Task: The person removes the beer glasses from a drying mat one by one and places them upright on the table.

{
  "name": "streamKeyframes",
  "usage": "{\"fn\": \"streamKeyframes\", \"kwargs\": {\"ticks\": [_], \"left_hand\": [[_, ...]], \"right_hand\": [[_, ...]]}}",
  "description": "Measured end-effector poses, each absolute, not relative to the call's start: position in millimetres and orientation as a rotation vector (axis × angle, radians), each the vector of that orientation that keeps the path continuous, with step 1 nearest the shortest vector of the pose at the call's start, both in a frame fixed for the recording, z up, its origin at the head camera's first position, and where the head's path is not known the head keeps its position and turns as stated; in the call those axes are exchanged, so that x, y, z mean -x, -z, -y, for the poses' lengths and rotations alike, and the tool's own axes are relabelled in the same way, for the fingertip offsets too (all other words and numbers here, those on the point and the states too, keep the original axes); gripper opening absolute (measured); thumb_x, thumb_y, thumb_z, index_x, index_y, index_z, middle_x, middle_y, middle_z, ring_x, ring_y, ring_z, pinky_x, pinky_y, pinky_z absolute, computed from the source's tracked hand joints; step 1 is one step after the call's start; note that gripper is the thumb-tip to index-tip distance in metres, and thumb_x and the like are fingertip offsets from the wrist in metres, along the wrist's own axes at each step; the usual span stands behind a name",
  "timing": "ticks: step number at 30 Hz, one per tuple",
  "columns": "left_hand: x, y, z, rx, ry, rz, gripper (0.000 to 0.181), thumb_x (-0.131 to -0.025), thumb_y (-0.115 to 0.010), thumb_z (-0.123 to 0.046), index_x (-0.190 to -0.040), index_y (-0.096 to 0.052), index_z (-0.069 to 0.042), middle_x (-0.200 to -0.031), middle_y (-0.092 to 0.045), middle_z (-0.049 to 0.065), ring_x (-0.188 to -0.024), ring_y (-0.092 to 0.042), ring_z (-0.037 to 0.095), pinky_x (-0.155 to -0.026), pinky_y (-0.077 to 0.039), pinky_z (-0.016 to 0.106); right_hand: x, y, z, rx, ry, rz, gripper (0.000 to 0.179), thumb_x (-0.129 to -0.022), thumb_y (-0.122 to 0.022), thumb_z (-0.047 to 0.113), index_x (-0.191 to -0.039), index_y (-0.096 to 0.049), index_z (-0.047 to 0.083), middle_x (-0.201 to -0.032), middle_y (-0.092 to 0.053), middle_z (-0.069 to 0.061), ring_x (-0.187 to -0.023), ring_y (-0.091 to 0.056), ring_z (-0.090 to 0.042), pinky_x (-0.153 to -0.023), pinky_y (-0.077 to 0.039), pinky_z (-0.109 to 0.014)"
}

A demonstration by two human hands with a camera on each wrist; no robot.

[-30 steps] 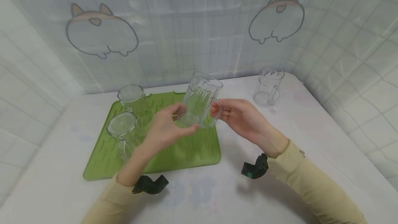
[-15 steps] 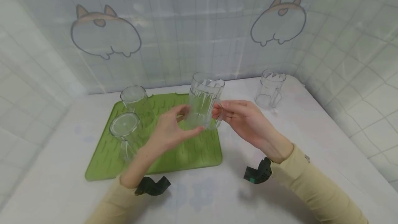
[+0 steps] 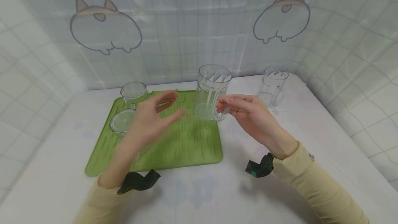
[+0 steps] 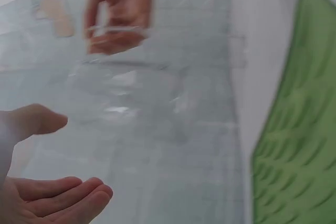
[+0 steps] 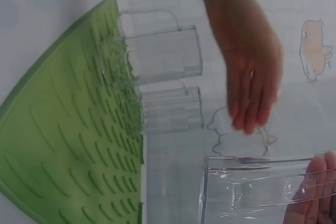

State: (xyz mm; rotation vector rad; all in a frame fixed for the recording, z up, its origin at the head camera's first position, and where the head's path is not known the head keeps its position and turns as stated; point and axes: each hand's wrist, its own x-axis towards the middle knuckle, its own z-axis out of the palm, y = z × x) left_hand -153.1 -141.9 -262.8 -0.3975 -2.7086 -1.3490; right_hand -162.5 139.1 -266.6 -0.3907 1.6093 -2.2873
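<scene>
My right hand (image 3: 248, 110) grips the handle of a clear glass mug (image 3: 205, 94), holding it nearly upright over the right part of the green drying mat (image 3: 186, 148). In the right wrist view the held mug (image 5: 247, 195) shows at the bottom right, with fingertips behind its glass. My left hand (image 3: 152, 117) is apart from the mug, to its left, with fingers and thumb spread and nothing between them. It partly covers the nearer of two glass mugs on the mat, a mug (image 3: 122, 120) standing bottom up; the other mug (image 3: 134, 92) stands just behind.
Another clear mug (image 3: 272, 85) stands on the white table at the back right. A tile-patterned sheet (image 3: 192, 30) with dog drawings rises behind the table, and similar walls flank both sides. Black wrist cameras (image 3: 261, 167) sit on both forearms.
My left hand has let go of the mug's body and drawn back to the left. The mug has gone from tilted to nearly upright, shifting a little right and up in my right hand.
</scene>
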Motion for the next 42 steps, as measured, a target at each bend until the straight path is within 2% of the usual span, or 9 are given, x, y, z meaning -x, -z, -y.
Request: {"fn": "streamKeyframes", "kwargs": {"ticks": [5,11,16,19,26,34,36,38,42], "left_hand": [[144,236,167,0.356,1.372,2.520,0.044,-0.096,-0.069,-0.025,-0.135,-0.059,-0.007,-0.130,-0.065,0.007,-0.122,-0.062,0.019,-0.099,-0.053,0.020],[144,221,209,0.163,1.389,2.373,0.042,-0.096,-0.069,-0.024,-0.132,-0.062,-0.005,-0.117,-0.069,-0.011,-0.110,-0.063,0.000,-0.093,-0.050,0.008],[146,220,250,-0.018,1.326,2.343,0.039,-0.097,-0.067,-0.027,-0.132,-0.064,-0.009,-0.108,-0.069,-0.022,-0.102,-0.063,-0.005,-0.088,-0.049,0.004],[150,225,274,-0.018,1.523,2.266,0.038,-0.097,-0.067,-0.021,-0.129,-0.062,-0.002,-0.102,-0.071,-0.019,-0.094,-0.067,-0.005,-0.086,-0.051,0.004],[177,256,324,-0.057,1.763,2.381,0.068,-0.099,-0.062,-0.026,-0.142,-0.036,0.020,-0.094,-0.069,-0.021,-0.087,-0.068,-0.007,-0.079,-0.055,0.007],[197,308,364,-0.167,1.624,2.750,0.071,-0.105,-0.049,-0.034,-0.145,-0.029,0.021,-0.092,-0.058,-0.033,-0.084,-0.061,-0.017,-0.079,-0.053,0.004],[198,318,372,-0.207,1.566,2.805,0.072,-0.105,-0.048,-0.035,-0.146,-0.028,0.021,-0.100,-0.061,-0.023,-0.081,-0.058,-0.019,-0.078,-0.053,0.004],[200,328,378,-0.252,1.528,2.852,0.074,-0.104,-0.049,-0.036,-0.146,-0.027,0.021,-0.115,-0.064,-0.002,-0.080,-0.055,-0.019,-0.077,-0.053,0.005],[202,344,385,-0.274,1.490,2.912,0.074,-0.103,-0.053,-0.035,-0.145,-0.028,0.022,-0.141,-0.041,0.035,-0.079,-0.055,-0.018,-0.077,-0.056,0.009]], "right_hand": [[163,264,-141,0.398,2.306,-1.632,0.024,-0.101,-0.053,0.004,-0.099,-0.077,0.009,-0.099,-0.073,-0.003,-0.098,-0.066,-0.020,-0.107,-0.046,-0.033],[162,262,-143,0.391,2.304,-1.694,0.022,-0.100,-0.055,0.005,-0.100,-0.076,0.009,-0.101,-0.072,-0.003,-0.100,-0.066,-0.022,-0.109,-0.044,-0.034],[162,261,-145,0.405,2.300,-1.730,0.019,-0.100,-0.057,0.006,-0.102,-0.076,0.009,-0.102,-0.072,-0.003,-0.100,-0.066,-0.023,-0.111,-0.042,-0.035],[163,261,-146,0.413,2.298,-1.740,0.019,-0.100,-0.057,0.006,-0.102,-0.076,0.008,-0.103,-0.072,-0.003,-0.101,-0.066,-0.023,-0.111,-0.043,-0.035],[166,260,-149,0.419,2.290,-1.776,0.019,-0.100,-0.057,0.006,-0.105,-0.075,0.008,-0.103,-0.072,-0.003,-0.100,-0.065,-0.023,-0.107,-0.045,-0.033],[171,265,-150,0.395,2.278,-1.819,0.018,-0.100,-0.057,0.006,-0.105,-0.075,0.006,-0.100,-0.072,-0.004,-0.099,-0.065,-0.022,-0.107,-0.046,-0.032],[173,266,-151,0.395,2.280,-1.822,0.019,-0.100,-0.057,0.005,-0.104,-0.075,0.007,-0.100,-0.072,-0.003,-0.099,-0.066,-0.022,-0.108,-0.045,-0.032],[176,268,-153,0.386,2.287,-1.817,0.019,-0.100,-0.056,0.005,-0.104,-0.075,0.008,-0.101,-0.073,-0.002,-0.099,-0.066,-0.021,-0.108,-0.045,-0.032],[179,270,-156,0.370,2.309,-1.804,0.020,-0.100,-0.057,0.005,-0.103,-0.076,0.008,-0.100,-0.073,-0.003,-0.098,-0.067,-0.021,-0.108,-0.045,-0.032]]}}
